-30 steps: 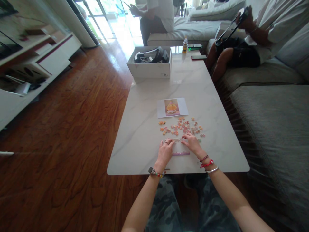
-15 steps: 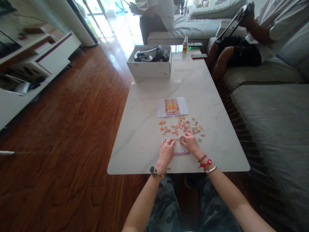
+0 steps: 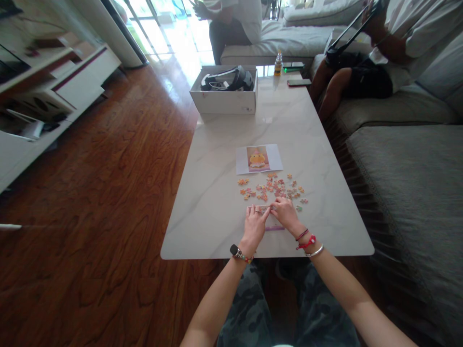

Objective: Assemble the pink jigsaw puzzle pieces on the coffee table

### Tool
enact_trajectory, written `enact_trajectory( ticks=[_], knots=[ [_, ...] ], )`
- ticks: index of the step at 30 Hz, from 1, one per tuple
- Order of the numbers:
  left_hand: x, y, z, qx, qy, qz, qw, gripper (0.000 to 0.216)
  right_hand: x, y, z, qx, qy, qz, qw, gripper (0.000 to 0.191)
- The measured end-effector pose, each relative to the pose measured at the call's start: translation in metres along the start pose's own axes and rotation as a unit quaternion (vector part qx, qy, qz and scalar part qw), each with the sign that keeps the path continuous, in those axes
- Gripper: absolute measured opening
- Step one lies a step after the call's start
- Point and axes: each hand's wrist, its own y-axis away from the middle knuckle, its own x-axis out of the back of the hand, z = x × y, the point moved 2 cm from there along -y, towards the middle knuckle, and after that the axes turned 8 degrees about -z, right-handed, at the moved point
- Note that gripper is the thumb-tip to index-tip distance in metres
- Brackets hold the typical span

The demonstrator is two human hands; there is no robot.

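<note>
Going by what lies out, the puzzle looks early on. Only a small flat part-built jigsaw section (image 3: 274, 227) w/ a purple bottom edge is joined up. It sits near the front edge of the tabletop, right in front of the person. Most looks left to do: a scatter of small orange-and-pink cardboard loose pieces (image 3: 277, 189) lies just beyond the section, mostly unjoined. A printed paper reference picture (image 3: 258, 159), yellow figure on pink w/ white margins, lies flat just past the pcs.

The left hand (image 3: 255, 225) lies on the section, fingers stretched out flat over its left part. The right hand (image 3: 287, 214) is at the section's top edge, fingers drawn narrow, tips meeting the left hand's. Whether a piece sits btwn them is too small to tell.

Surface: a long glossy white marble-look tabletop (image 3: 217, 212) w/ rounded corners. Towards the far end is an open white cardboard box (image 3: 224, 102) w/ a black-and-grey headset (image 3: 227, 80) inside. Past it are a small clear bottle (image 3: 278, 65) and a dark flat phone (image 3: 298, 82).

Room: reddish-brown wooden floor (image 3: 108, 168), a low white cabinet (image 3: 61, 91) on the left, a grey fabric sofa (image 3: 408, 183) along the right. One person (image 3: 398, 43) sits on that sofa w/ a dark flat device. Another person (image 3: 235, 24) sits at the far end, w/ bright daylight behind.
</note>
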Motion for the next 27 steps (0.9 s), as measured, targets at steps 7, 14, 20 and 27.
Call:
enact_trajectory(
  ticks=[7,14,20,27],
  knots=[
    [0.002,0.001,-0.004,-0.003,-0.012,-0.010,1.000,0.046,-0.002,0.002,0.001,0.000,0.011,0.020,1.000,0.008],
    [0.001,-0.002,-0.009,0.005,-0.011,-0.011,1.000,0.045,-0.004,0.001,0.001,0.011,0.024,0.014,1.000,0.007],
    [0.000,-0.001,-0.009,0.007,-0.013,-0.011,1.000,0.045,-0.004,-0.001,0.001,0.027,0.014,0.015,0.999,0.019],
    [0.000,0.000,-0.010,0.007,-0.033,-0.021,0.999,0.044,-0.008,-0.004,0.006,0.054,-0.003,-0.009,0.999,0.007]
  ],
)
